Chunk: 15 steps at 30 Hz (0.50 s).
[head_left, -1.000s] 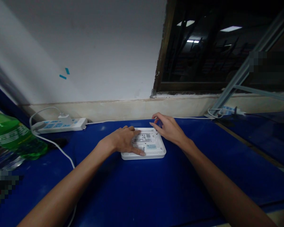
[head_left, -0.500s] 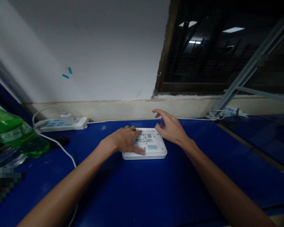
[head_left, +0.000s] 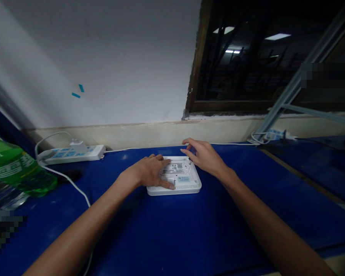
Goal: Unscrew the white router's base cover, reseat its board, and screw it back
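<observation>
A white plastic box (head_left: 191, 186), looking like a network router, lies on the blue table with its vented, labelled underside up. My left hand (head_left: 149, 171) is laid over its left part, thumb on top near the front edge and fingers bent over the far side, holding it in place. Above the box's far right corner hovers my right hand (head_left: 204, 156), thumb and index finger bent toward each other. Whatever those fingers hold, if anything, is too small or hidden to make out. A printed label and a pale blue sticker show on the box.
Back left, a white power strip (head_left: 96, 152) with a plugged-in adapter (head_left: 78, 146) trails a white cable (head_left: 74, 183) across the table. A green bottle (head_left: 14, 165) lies at the far left. Another power strip (head_left: 276, 134) with coiled cable sits back right by a metal frame.
My right hand has shifted slightly, its fingers bent differently; a purplish patch between them earlier no longer shows. My left hand stays on the box. The whole view has moved a little.
</observation>
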Motion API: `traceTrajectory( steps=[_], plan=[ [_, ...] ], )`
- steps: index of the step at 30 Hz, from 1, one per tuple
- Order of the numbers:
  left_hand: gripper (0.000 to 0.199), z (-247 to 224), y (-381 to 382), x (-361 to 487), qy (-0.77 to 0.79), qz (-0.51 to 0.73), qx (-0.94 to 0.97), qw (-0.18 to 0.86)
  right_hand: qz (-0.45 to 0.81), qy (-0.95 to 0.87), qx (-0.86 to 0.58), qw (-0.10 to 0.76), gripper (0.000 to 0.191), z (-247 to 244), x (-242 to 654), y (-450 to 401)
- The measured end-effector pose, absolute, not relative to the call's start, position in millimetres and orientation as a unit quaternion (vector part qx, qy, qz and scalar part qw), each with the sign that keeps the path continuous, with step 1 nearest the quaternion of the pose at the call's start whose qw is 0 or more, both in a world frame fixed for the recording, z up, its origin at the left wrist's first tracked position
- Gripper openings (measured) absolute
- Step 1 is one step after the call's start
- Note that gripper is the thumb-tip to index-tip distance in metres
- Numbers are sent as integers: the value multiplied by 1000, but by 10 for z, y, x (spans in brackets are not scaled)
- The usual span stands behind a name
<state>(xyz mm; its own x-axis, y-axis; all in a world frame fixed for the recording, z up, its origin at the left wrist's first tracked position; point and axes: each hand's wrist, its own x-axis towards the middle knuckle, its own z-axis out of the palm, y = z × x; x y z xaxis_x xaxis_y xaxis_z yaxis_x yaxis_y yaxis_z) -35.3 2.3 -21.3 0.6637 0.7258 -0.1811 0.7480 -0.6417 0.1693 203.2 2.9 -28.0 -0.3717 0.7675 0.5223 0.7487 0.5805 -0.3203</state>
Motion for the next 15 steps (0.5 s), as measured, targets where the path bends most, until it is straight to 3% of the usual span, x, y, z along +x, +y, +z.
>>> traceTrajectory(
  steps=[4, 9, 15],
  plan=[
    [104, -223, 30, -355, 406, -48, 906, 113, 8, -837, -440, 326, 53, -289, 2043, 29],
    [103, -217, 25, -348, 404, -47, 907, 112, -12, -839, -445, 313, 28, -301, 2049, 35],
    [106, -198, 24, -345, 406, -50, 905, 119, 0, -840, -442, 315, 59, -288, 2060, 9]
  ],
)
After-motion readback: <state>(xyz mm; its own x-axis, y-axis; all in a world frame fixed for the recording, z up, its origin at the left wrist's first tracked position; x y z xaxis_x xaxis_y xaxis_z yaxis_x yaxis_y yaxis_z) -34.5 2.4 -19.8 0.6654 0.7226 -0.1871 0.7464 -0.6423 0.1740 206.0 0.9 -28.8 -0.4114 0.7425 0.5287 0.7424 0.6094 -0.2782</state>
